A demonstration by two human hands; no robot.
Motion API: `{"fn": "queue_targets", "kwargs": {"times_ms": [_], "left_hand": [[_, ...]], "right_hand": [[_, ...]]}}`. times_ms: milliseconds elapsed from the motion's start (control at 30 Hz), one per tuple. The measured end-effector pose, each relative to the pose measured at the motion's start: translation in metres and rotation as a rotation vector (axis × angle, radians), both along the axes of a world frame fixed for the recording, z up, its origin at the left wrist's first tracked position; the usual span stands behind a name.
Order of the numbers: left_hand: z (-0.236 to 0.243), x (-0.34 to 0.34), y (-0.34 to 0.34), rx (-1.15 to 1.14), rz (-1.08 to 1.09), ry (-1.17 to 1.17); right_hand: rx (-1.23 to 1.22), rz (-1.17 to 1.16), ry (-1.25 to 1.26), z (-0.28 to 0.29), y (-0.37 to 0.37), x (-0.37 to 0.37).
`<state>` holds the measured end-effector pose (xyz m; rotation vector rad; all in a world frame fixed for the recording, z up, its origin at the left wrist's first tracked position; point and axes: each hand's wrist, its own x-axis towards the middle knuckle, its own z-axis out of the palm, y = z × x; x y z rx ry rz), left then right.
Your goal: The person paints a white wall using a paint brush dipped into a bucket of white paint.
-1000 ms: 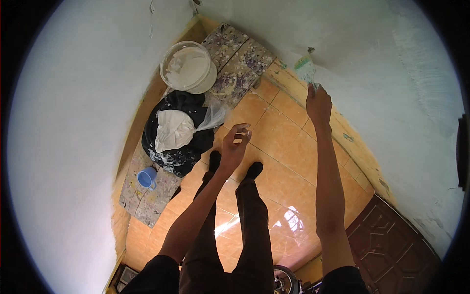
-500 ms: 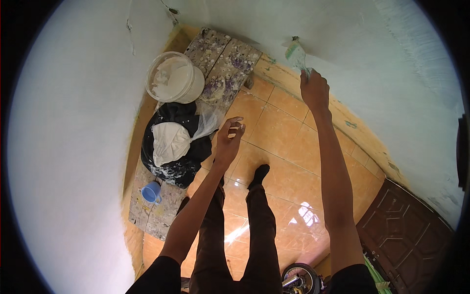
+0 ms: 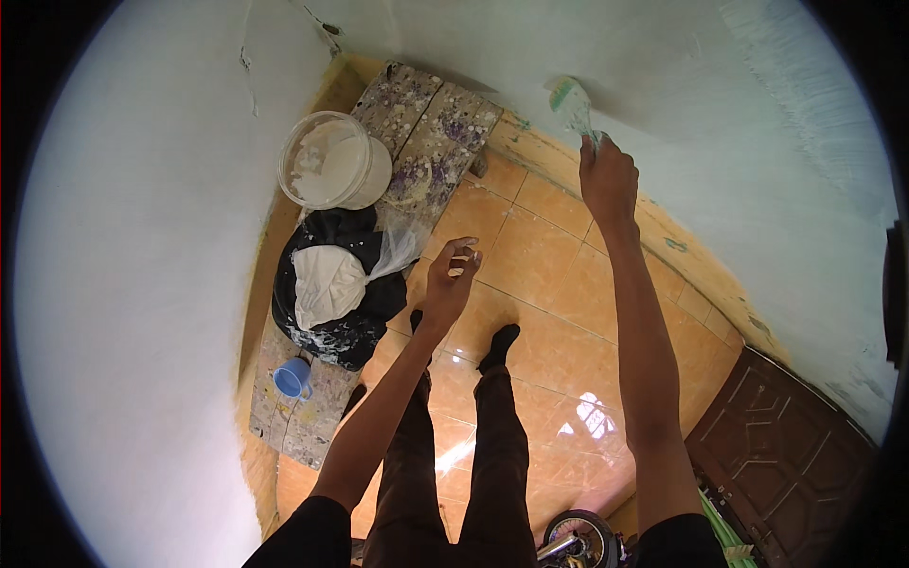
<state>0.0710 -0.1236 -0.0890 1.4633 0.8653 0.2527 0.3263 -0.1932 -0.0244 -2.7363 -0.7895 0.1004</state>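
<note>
My right hand (image 3: 609,180) grips a flat tool (image 3: 574,106), a brush or scraper coated in white and pale green, whose broad end is at the right-hand wall (image 3: 682,66); contact is hard to tell. Below and left of it, my left hand (image 3: 453,275) hangs over the floor with curled fingers apart, holding nothing. Left of that hand, on a paint-spattered plank bench (image 3: 440,133), lie a white tub (image 3: 336,161) with white material, a tied clear bag of white material (image 3: 327,284) on a dark stained cloth (image 3: 346,346), and a blue mug (image 3: 292,377).
The left wall (image 3: 133,284) runs beside the bench. Below me are orange floor tiles (image 3: 530,265) and my legs. A brown panelled door (image 3: 772,435) is at lower right, near part of a wheeled vehicle (image 3: 578,540) at the bottom edge. The right wall has a yellowish lower band (image 3: 710,275).
My right hand and tool have shifted up and left in view, the tool now over a dark spot on the wall. The whole view has shifted somewhat; my left hand stays curled.
</note>
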Motion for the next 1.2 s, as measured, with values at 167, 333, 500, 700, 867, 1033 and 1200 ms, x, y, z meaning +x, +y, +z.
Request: {"fn": "queue_targets", "kwargs": {"times_ms": [167, 333, 500, 700, 867, 1033, 1200], "left_hand": [[-0.006, 0.000, -0.001, -0.023, -0.009, 0.025], [-0.011, -0.001, -0.005, -0.010, -0.010, 0.011], [-0.010, -0.006, -0.011, -0.068, -0.099, 0.052], [-0.014, -0.012, -0.013, -0.071, -0.090, 0.022], [-0.019, -0.018, -0.015, -0.070, -0.070, 0.019], [-0.018, -0.015, -0.015, -0.061, -0.060, -0.010], [-0.024, -0.015, -0.012, -0.039, -0.078, -0.029]], "right_hand": [[0.015, 0.003, 0.040, -0.008, -0.005, -0.008], [0.074, -0.038, -0.009, -0.005, 0.003, -0.006], [0.076, -0.050, 0.044, -0.017, -0.001, -0.012], [0.361, -0.117, 0.059, -0.037, 0.000, -0.025], [1.213, -0.788, 1.279, -0.061, 0.005, -0.042], [1.854, -0.697, 1.754, -0.053, 0.033, -0.015], [1.991, -0.622, 1.874, -0.044, 0.038, -0.035]]}}
